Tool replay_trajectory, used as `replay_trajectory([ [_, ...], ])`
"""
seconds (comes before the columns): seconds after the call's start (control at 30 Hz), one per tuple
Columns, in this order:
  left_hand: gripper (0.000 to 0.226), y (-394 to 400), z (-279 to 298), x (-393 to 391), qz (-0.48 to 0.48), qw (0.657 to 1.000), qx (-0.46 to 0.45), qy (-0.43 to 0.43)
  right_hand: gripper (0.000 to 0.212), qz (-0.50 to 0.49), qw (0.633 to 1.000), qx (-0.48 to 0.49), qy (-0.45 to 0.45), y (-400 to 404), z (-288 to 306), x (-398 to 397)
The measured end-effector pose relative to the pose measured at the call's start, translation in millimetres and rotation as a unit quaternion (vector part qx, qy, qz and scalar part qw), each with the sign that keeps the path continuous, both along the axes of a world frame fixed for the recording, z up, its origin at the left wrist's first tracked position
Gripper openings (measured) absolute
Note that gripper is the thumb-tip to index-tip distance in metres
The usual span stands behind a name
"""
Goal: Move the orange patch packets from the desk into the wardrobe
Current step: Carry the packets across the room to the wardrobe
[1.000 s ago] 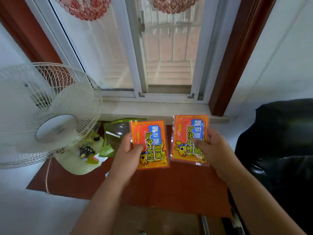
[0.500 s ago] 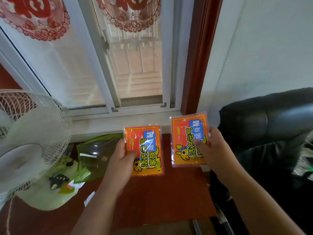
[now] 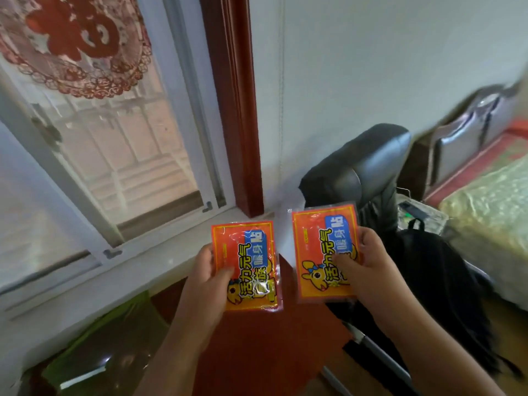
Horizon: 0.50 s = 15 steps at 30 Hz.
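Observation:
I hold two orange patch packets with blue labels and yellow cartoon print, both lifted above the red-brown desk (image 3: pixel 257 352). My left hand (image 3: pixel 210 281) pinches the left packet (image 3: pixel 247 264) at its left edge, thumb on the front. My right hand (image 3: pixel 368 270) pinches the right packet (image 3: pixel 323 252) at its right edge, thumb across the print. The packets hang side by side, a small gap between them. No wardrobe is in view.
A black office chair (image 3: pixel 371 167) with a dark bag (image 3: pixel 428 281) on it stands right of the desk. A bed with a green cover (image 3: pixel 491 207) lies at far right. A green plastic bag (image 3: pixel 108 350) lies on the desk at lower left, under the window sill (image 3: pixel 128 278).
My view has swung right: the fan has left the frame, and the chair and bed have come in. Both hands keep their packets and carry them rightward off the desk's far edge.

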<state>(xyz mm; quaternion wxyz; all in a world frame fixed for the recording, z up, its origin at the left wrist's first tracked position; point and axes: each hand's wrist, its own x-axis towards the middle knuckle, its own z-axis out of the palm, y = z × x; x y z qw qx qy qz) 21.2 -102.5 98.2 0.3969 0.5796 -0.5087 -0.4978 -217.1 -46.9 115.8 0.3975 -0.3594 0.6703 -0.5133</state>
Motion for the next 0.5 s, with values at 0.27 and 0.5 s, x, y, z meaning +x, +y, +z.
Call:
replay_trajectory([
  [0.27, 0.034, 1, 3, -88, -0.148, 0.989, -0.003, 0.024, 0.031, -0.171, 0.985, 0.005, 0.004, 86, -6, -49],
  [0.5, 0.035, 55, 5, -191, -0.318, 0.948, 0.006, 0.01, 0.03, -0.292, 0.956, 0.001, -0.025, 192, -5, -101],
])
